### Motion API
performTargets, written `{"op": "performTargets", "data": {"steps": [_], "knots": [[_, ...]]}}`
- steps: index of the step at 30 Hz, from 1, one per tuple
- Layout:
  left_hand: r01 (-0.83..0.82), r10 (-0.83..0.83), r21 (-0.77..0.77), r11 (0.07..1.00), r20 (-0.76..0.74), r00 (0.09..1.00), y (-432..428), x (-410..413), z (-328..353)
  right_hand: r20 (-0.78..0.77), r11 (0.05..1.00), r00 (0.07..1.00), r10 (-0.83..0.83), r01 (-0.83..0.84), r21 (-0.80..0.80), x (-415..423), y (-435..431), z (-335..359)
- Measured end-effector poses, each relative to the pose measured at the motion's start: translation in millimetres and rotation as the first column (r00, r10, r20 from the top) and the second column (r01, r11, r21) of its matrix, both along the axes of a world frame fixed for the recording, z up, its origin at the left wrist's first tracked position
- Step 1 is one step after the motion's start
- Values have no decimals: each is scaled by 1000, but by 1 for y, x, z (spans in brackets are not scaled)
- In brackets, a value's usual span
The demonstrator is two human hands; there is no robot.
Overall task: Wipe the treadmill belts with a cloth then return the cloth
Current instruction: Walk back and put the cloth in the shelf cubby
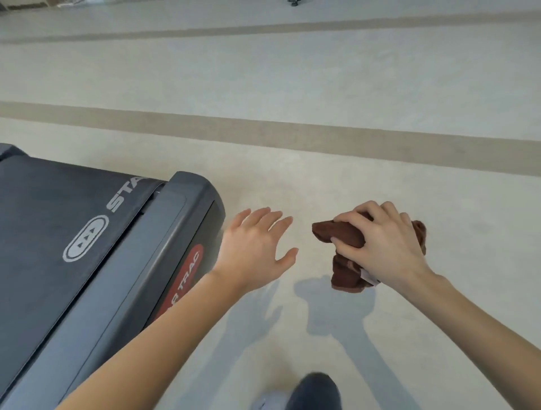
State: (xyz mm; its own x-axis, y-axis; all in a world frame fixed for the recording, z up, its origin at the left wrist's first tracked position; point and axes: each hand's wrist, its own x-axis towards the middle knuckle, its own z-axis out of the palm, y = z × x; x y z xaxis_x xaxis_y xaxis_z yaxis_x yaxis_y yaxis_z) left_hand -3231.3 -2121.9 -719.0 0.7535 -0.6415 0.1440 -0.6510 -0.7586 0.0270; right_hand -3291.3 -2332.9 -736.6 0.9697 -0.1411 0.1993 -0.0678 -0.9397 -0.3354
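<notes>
A brown cloth (341, 234) is bunched up in my right hand (386, 245), whose fingers curl round it above the pale floor. One end of the cloth sticks out to the left and a fold hangs down below the palm. My left hand (257, 248) is spread with straight fingers, holding nothing, just right of the treadmill's rear corner. The treadmill's dark belt (49, 222) with white lettering fills the lower left, bordered by a grey side rail (140, 263) with a red label.
Pale floor (322, 87) with tan stripes stretches ahead and to the right. My dark shoe (314, 392) shows at the bottom edge. A small dark object (294, 2) sits far off at the top.
</notes>
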Motion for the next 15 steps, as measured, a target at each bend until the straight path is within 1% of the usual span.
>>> {"op": "performTargets", "data": {"steps": [2,4,7,9,12,15], "knots": [[-19,25,77,997,-73,997,-22,16,-4,-31,999,998,-53,53,-8,10,-17,3],[-2,20,149,989,-117,993,-42,31,-8,-56,995,993,-99,99,-15,18,-32,10],[34,1,207,978,-166,986,-68,46,1,-74,985,982,-173,173,-4,24,-51,35],[53,-15,229,972,-164,986,-79,48,19,-89,978,974,-208,210,15,24,-62,59],[102,-76,164,981,-161,984,-96,46,62,-91,963,960,-264,268,37,17,-77,100],[119,-114,37,992,-108,988,-113,43,105,-101,955,952,-289,294,36,7,-93,143]]}}
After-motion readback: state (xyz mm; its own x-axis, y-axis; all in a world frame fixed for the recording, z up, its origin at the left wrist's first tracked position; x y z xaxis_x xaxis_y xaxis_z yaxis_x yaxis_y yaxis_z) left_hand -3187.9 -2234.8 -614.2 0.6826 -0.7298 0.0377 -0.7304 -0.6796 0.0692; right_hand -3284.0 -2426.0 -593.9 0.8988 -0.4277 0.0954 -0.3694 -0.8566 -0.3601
